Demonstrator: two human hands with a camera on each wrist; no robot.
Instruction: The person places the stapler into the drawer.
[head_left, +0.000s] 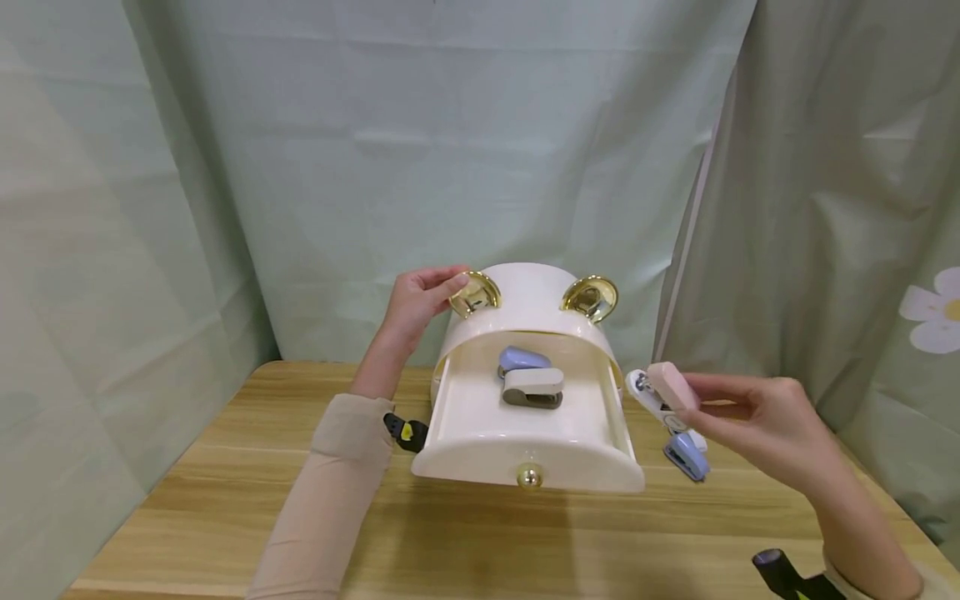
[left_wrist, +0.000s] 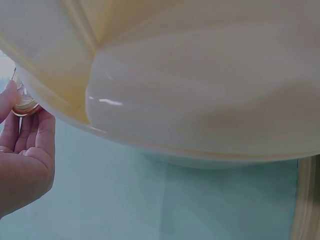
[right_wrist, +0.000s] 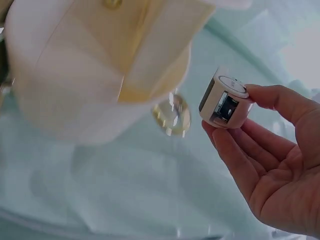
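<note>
The right hand (head_left: 757, 417) pinched a pink stapler (head_left: 663, 392) just beside the open drawer (head_left: 525, 433) of the cream box (head_left: 525, 300). The left hand (head_left: 416, 302) held the box's gold ear (head_left: 474, 293) with curled fingers. A blue stapler (head_left: 521, 360) and a grey stapler (head_left: 532, 388) lay in the drawer.

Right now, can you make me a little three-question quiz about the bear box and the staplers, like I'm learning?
1. True or false: the drawer of the cream plastic bear-shaped box is pulled open.
2. How many small staplers lie inside that drawer?
3. Which hand holds the pink and white mini stapler: A the left hand, B the right hand?

Key: 1 true. 2 two, a lilac stapler and a grey and white stapler. 3 B; the left hand touches the gold left ear of the box.
</note>
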